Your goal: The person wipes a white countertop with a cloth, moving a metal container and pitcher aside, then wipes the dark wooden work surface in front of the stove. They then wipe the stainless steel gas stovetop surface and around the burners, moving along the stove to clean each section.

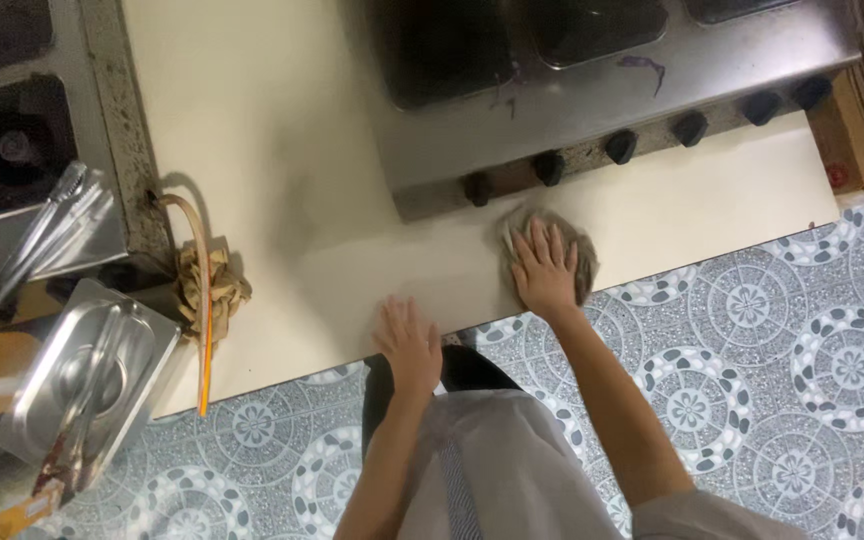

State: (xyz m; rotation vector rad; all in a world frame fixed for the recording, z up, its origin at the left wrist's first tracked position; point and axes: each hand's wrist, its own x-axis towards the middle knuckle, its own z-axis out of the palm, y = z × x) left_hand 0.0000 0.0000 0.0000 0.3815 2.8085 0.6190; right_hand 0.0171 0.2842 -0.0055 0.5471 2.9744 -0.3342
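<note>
The cream counter [272,150] lies bare across its left and middle, a wide open run from the near edge to the far side. On the right, the steel stove [592,90] blocks the far part, its row of black knobs [620,146] jutting toward the near side, leaving only a narrow bare strip along the near edge. The right hand [544,268], flat on a grey cloth [582,262], fills part of that strip. At the left edge, a knotted rag [207,285] and hose [199,300] crowd the rim.
</note>
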